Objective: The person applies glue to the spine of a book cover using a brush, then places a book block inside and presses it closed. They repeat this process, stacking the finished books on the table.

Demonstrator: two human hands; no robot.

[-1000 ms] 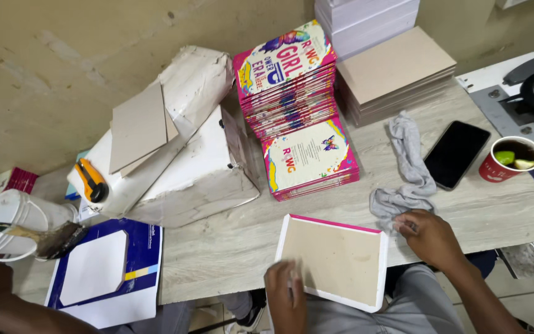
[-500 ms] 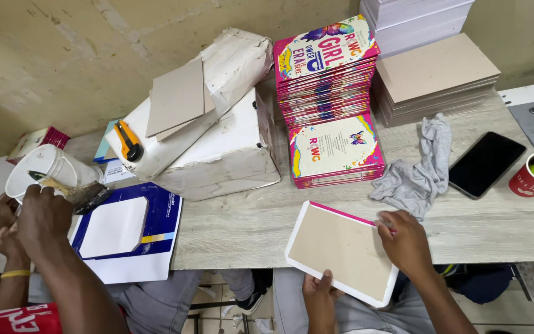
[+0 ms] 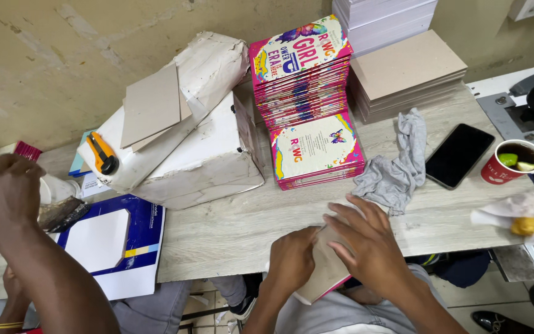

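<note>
Head view: the left hand [image 3: 292, 260] and right hand [image 3: 366, 244] are both pressed around a book cover [image 3: 324, 272], gripping it at the near edge of the table [image 3: 230, 229], tilted over the lap. The step in hand appears to be folding or creasing the cover; a next move would call for even pressure along the fold. Stacks of pink books [image 3: 307, 93], a grey cloth [image 3: 397, 167] and a phone [image 3: 458, 154] lie beyond. Half a second ago, the cover lay flat and open; it is now drawn closer and partly hidden. A co-worker's arm [image 3: 26, 241] is raised at left.
</note>
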